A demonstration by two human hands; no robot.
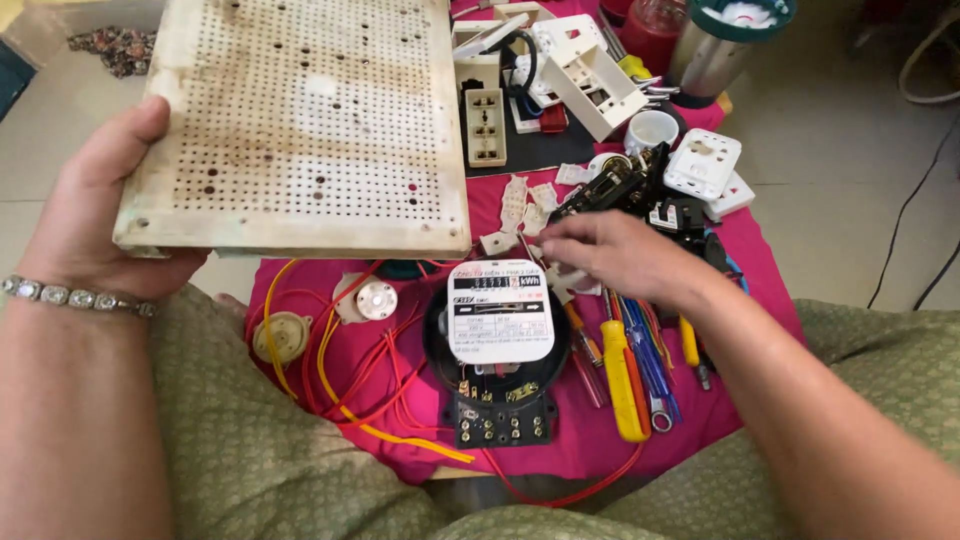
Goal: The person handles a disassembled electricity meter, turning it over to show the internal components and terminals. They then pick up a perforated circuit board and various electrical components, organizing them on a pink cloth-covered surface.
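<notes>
Head view: left hand (95,205) grips the perforated board (300,120) raised; right hand (610,255) reaches palm-down, grip unclear.

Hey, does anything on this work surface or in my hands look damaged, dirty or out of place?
Yes. The cream perforated plastic board gripped by your left hand is stained brown around many holes and looks worn. Below it, loose red and yellow wires sprawl tangled across the pink cloth beside the round black electricity meter. Your right hand reaches among scattered small white parts.

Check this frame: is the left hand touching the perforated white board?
Touching. The head view shows the left hand gripping the perforated board at its left edge, thumb on top.
</notes>
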